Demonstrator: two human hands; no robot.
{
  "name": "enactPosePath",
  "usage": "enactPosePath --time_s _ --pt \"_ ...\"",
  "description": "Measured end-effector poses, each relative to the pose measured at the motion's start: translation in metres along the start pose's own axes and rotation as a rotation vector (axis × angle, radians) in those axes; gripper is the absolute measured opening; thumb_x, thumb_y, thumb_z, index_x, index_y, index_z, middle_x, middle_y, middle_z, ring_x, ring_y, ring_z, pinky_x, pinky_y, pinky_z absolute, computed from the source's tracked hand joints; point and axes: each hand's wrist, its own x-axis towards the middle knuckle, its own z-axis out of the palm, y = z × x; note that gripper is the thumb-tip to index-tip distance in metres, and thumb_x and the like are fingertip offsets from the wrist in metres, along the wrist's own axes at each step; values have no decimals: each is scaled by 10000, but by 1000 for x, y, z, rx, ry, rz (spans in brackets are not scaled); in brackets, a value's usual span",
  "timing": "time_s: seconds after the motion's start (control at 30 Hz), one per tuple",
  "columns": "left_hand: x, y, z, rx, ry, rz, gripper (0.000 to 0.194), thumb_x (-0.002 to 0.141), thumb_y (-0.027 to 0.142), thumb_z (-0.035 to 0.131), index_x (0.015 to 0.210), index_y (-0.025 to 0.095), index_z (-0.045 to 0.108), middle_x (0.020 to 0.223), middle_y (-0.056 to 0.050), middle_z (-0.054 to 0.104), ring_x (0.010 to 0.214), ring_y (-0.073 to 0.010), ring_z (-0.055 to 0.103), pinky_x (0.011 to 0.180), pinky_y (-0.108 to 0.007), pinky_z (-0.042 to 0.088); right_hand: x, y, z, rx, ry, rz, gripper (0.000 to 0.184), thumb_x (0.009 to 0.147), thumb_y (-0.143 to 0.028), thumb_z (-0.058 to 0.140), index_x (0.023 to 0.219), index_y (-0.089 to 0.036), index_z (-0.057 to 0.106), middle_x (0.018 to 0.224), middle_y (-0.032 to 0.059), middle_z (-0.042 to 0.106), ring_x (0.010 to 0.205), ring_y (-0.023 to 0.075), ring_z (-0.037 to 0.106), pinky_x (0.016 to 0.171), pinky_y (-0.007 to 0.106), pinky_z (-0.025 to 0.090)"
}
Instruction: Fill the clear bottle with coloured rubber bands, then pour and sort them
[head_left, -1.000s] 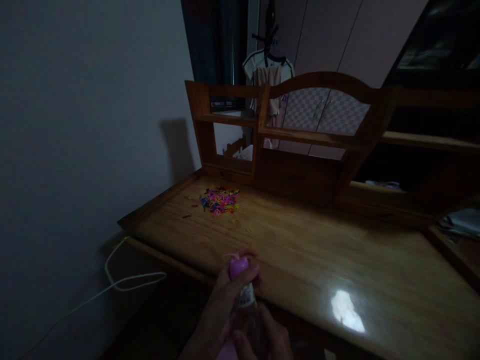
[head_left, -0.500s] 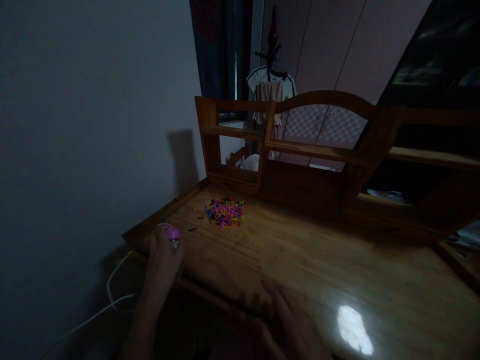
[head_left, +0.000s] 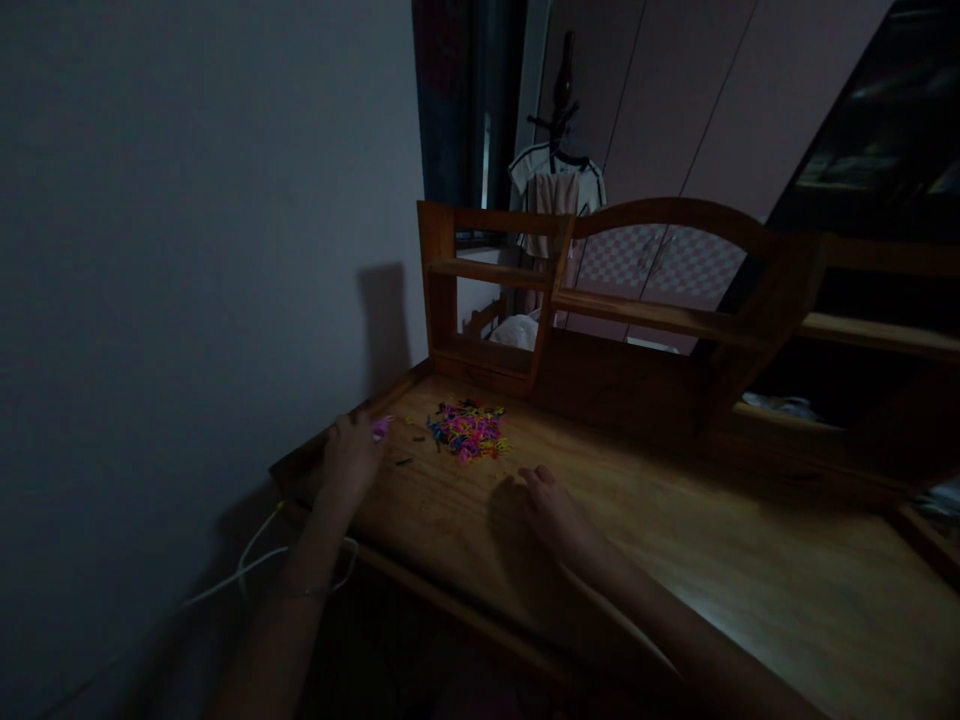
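My left hand (head_left: 351,458) is wrapped around a small clear bottle with a pink-purple cap (head_left: 381,428), near the desk's left edge. Mostly the cap shows past my fingers. To its right lies a loose pile of small coloured bands or clips (head_left: 471,432), pink, yellow, blue and black; the dim light hides their exact kind. Just to the near right of the pile, my right hand (head_left: 549,505) rests low over the desk with its fingers curled together. Whatever its fingertips hold, if anything, cannot be made out. Two small dark slivers (head_left: 405,461) lie between the bottle and the pile.
The wooden desk (head_left: 675,520) has a shelf unit (head_left: 660,310) along its back. A wall (head_left: 225,250) borders it on the left. A white cable (head_left: 255,550) hangs by the left front corner. Clothes (head_left: 556,195) hang on a stand behind.
My right hand has reached forward from the desk's front edge to the spot where a loose yellow piece lay. My left hand has moved slightly farther in, still around the bottle. The view has shifted.
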Motion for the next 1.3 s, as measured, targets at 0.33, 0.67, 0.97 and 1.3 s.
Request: enactPosePath --time_s 0.33,0.67,0.97,1.3 --pt "-86 58 40 -322 50 247 476 978 281 363 1427 122 368 1493 -176 377 1446 -290 282 1178 -483 287 69 -22 22 148 144 -23 273 805 -68 500 1020 -140 652 901 76 687 817 176 620 738 264 465" --pt "-79 40 39 -277 -32 111 479 952 339 438 1354 81 472 1412 -216 451 1329 -326 448 1112 -484 374 32 18 -26 48 47 92 354 805 -176 609 1151 -103 627 943 129 682 787 198 637 686 280 432" --pt "-47 39 54 -415 -123 59 336 946 256 422 1174 110 620 1190 -160 657 1112 -265 617 1001 -431 465 54 0 10 305 -45 81 128 789 -157 606 816 -147 730 778 57 733 728 187 678 624 243 467" --pt "-17 21 18 -42 0 133 386 884 323 565 1237 167 576 1228 -145 574 1126 -293 539 967 -400 422 95 -16 28 398 327 -77 203 849 -133 466 963 -153 634 1029 93 653 972 197 597 859 302 468"
